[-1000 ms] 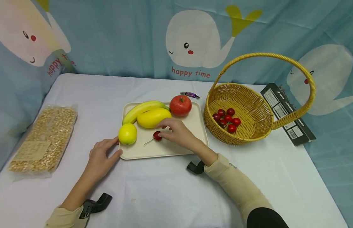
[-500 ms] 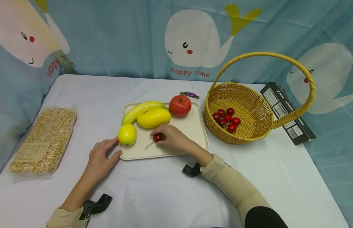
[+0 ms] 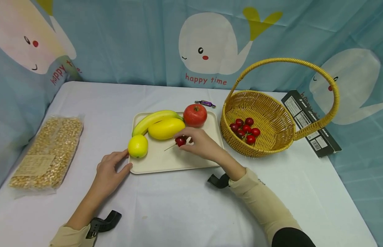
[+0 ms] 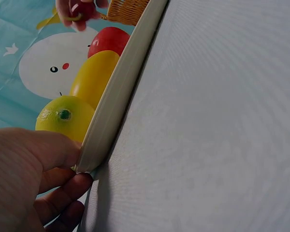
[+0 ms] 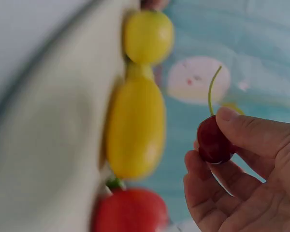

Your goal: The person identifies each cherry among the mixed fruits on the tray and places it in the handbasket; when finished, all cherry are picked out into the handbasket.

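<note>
My right hand [image 3: 199, 143] pinches a dark red cherry [image 3: 180, 141] between thumb and fingertips, above the cream tray [image 3: 157, 166]. In the right wrist view its thin green stem points up from the cherry [image 5: 214, 140]. On the tray lie a yellow-green lemon [image 3: 137, 146], a yellow mango [image 3: 166, 128], a banana [image 3: 154, 120] and a red pomegranate-like fruit [image 3: 195, 115]. My left hand [image 3: 109, 173] rests beside the tray's left end, its thumb and fingertips touching the edge near the lemon, as the left wrist view also shows.
Right of the tray stands a golden wicker basket [image 3: 271, 144] with a tall handle and several cherries [image 3: 246, 129] inside. A black box [image 3: 312, 123] lies behind it. A purple-wrapped candy [image 3: 205, 103] sits behind the tray, and a bag of corn kernels [image 3: 49, 151] lies far left.
The right hand has closed its fingers on the cherry, lifted it off the tray and moved slightly right with it. The left hand has stayed at the tray's edge.
</note>
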Tool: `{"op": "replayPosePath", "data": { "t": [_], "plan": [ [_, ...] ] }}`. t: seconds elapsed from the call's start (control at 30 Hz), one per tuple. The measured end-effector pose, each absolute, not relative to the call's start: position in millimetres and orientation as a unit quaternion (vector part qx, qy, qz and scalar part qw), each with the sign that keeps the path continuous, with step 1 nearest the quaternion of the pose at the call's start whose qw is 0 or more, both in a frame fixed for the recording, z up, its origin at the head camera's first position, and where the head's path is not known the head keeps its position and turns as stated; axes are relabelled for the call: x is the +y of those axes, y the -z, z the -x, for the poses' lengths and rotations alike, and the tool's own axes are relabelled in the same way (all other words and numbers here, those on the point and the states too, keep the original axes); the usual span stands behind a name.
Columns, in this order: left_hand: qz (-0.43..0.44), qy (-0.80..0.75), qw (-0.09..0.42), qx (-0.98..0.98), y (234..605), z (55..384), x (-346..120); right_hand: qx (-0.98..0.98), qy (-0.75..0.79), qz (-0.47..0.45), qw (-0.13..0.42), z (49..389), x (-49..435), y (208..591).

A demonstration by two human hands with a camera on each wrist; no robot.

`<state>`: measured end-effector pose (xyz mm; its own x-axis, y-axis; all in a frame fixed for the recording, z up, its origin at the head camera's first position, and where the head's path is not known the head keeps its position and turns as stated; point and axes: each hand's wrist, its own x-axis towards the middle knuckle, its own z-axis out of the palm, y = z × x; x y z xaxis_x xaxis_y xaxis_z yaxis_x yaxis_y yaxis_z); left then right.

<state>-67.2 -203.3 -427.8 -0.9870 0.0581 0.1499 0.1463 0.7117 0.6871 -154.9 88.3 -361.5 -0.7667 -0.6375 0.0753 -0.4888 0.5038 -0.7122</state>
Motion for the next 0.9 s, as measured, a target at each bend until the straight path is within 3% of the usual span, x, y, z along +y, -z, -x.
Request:
{"op": "replayPosePath", "data": {
  "t": [0.2, 0.43, 0.7, 0.9],
  "plan": [
    [0.055, 0.375, 0.060, -0.923, 427.8, 67.0, -203.9, 0.865, 0.408, 0.289, 0.051, 155.5, 139.0, 331.4],
    [0.056, 0.374, 0.059, -0.924, 427.3, 67.4, -203.9, 0.901, 0.404, 0.160, 0.018, 153.2, 222.1, 320.3],
    [0.062, 0.372, 0.067, -0.924, 426.4, 68.8, -204.5, 0.922, 0.386, 0.018, -0.018, 165.0, 300.5, 338.5],
    [0.059, 0.373, 0.068, -0.924, 428.2, 67.5, -202.7, 0.932, 0.362, -0.003, -0.001, 183.7, 315.8, 350.7]
  ]
}}
